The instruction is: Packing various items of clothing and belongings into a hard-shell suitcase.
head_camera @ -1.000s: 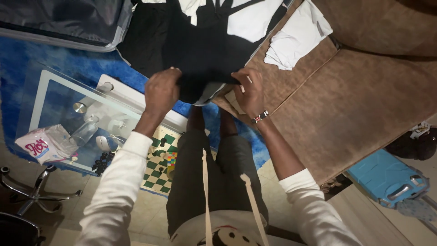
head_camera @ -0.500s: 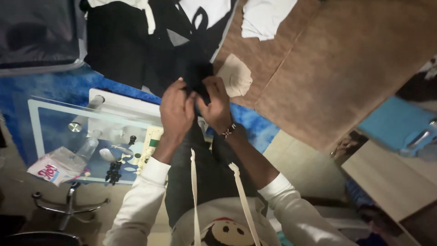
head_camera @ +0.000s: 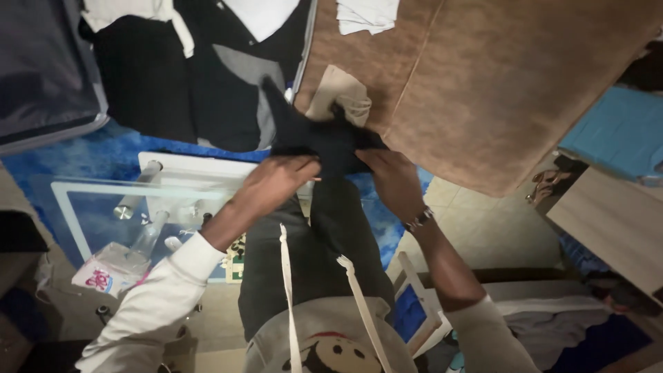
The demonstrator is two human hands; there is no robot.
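both hands have drawn apart since half a second ago, pulling the black garment (head_camera: 321, 138) out flat over the sofa edge.
left hand (head_camera: 276, 181) and right hand (head_camera: 394, 176) each close around the near hem of the dark cloth, fingers curled under, thumbs on top. it looks like a fold in progress; the next move calls for an even lift at both corners. garment lies between the brown sofa (head_camera: 483, 90) and the glass surface (head_camera: 103, 207), beside a beige cloth (head_camera: 338, 90).
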